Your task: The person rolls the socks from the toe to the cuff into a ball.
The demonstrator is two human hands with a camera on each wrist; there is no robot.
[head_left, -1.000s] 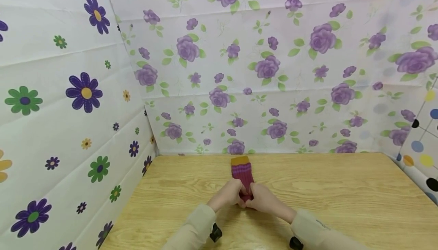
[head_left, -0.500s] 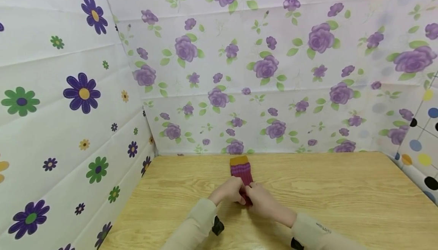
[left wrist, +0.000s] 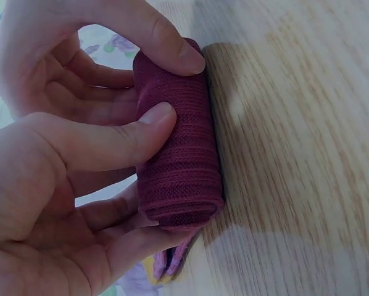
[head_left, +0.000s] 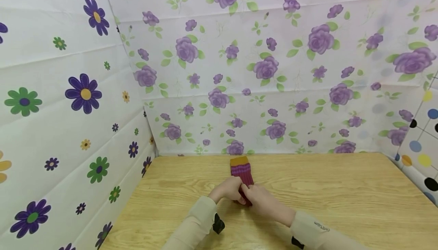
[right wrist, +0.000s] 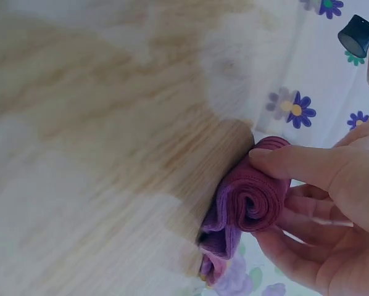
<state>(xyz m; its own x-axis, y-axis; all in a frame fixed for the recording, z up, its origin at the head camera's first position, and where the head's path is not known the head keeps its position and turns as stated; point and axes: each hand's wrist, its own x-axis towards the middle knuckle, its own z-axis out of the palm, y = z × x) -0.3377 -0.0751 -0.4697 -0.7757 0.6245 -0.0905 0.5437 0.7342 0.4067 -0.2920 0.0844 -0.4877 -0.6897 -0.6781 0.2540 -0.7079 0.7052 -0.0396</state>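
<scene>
Maroon ribbed knit socks (head_left: 242,172) lie lengthwise on the table, their mustard and purple-striped end flat and pointing away. The near end is wound into a thick roll, whose spiral of layers shows at the side of the socks (right wrist: 252,200) in the right wrist view. My left hand (head_left: 230,190) grips one end of the roll, thumb on top and fingers curled behind. From the other side my right hand (head_left: 264,203) pinches the roll between thumb and fingers. In the left wrist view both thumbs press on the maroon roll. Part of the roll is hidden by the hands in the head view.
The wooden table (head_left: 325,189) reaches back to a wall sheet with purple roses (head_left: 219,98). A daisy-print sheet (head_left: 85,93) stands on the left, and a dotted sheet (head_left: 424,160) on the right. Black wrist cameras (head_left: 218,224) are strapped under the sleeves.
Both hands keep hold of the socks' roll. My right hand's thumb and fingers have shifted slightly, and the hands sit a bit differently against each other. The striped end stays flat in place.
</scene>
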